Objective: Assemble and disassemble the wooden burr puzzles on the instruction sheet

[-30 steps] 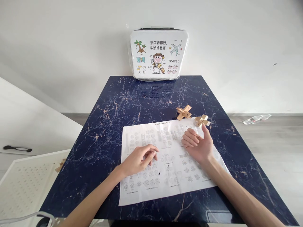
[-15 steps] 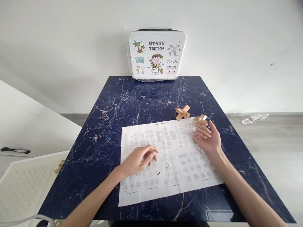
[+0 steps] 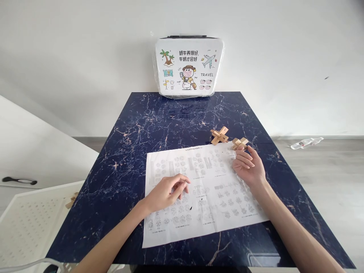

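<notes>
A large printed sheet (image 3: pixel 209 216) with rows of small grey diagrams lies on the blue marbled table (image 3: pixel 176 125). My left hand (image 3: pixel 170 191) rests on the sheet's left half, fingers loosely bent and holding nothing. At the sheet's upper right corner, my right hand (image 3: pixel 248 165) has its thumb and finger at a small wooden interlocking puzzle (image 3: pixel 240 142). Its curled fingers hide the puzzle's lower part, so the exact contact is partly covered. Just left of that, a second wooden interlocking puzzle (image 3: pixel 219 135), cross-shaped with printed marks, stands at the sheet's top edge.
A white cartoon-printed case (image 3: pixel 187 66) in clear plastic stands against the wall at the table's far edge. Left of the table is a white perforated basket (image 3: pixel 31 216) with a wooden piece (image 3: pixel 71 200) in it. A clear plastic item (image 3: pixel 306 143) lies on the floor at right.
The puzzle at my right hand has turned slightly, and my right thumb and fingers have shifted a little with it. My left hand, the sheet and the other puzzle stay put.
</notes>
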`<state>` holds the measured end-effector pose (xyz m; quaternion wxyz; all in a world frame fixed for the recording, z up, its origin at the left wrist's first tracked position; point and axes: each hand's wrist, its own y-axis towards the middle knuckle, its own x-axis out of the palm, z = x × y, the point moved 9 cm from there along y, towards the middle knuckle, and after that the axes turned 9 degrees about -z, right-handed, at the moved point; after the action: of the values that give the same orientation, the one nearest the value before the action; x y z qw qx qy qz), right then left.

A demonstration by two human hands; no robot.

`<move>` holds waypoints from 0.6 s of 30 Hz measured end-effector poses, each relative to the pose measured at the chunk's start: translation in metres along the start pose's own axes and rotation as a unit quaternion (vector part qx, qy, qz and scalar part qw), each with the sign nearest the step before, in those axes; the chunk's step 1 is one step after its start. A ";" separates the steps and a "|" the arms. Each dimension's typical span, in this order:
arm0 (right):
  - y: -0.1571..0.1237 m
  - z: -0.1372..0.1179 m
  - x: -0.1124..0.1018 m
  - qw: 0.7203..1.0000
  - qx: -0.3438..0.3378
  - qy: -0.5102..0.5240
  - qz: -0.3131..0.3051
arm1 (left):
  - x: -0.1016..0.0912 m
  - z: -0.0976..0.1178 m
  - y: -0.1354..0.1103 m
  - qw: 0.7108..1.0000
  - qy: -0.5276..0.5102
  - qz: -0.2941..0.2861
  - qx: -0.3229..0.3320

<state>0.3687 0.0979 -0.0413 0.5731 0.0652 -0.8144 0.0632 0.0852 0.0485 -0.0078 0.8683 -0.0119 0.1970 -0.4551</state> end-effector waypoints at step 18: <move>-0.016 0.055 0.044 0.847 0.027 -0.527 -0.063 | -0.002 0.000 -0.001 1.000 -0.011 0.009 0.001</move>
<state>0.3060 0.0704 -0.0173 0.0583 0.1559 -0.9860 0.0052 0.0829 0.0493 -0.0070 0.8746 -0.0144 0.1872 -0.4470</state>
